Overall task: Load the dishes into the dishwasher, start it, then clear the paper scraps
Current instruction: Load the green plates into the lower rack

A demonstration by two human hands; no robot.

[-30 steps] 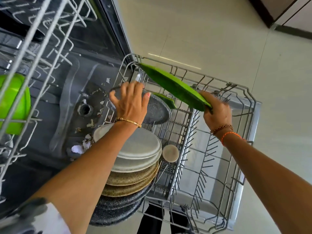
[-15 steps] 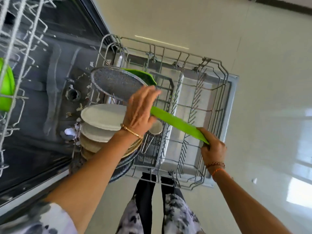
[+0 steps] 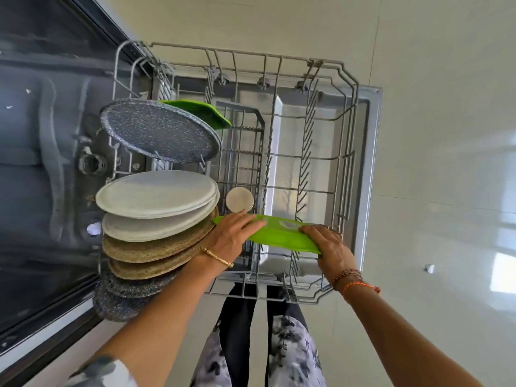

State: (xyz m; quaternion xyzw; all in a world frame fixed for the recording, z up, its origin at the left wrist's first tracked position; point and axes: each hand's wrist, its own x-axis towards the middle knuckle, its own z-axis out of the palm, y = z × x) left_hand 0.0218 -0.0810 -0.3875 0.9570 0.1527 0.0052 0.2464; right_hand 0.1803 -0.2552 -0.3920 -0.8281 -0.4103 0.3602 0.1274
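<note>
The left hand (image 3: 234, 236) lies with flat fingers on the green plate (image 3: 275, 236); the right hand (image 3: 331, 247) grips its other end, over the lower rack (image 3: 350, 141). Best tip it upright, then seat it between tines.

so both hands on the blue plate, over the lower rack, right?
Not quite: the plate is green, not blue. The head view shows the left hand and right hand both on it, over the lower rack.
</note>
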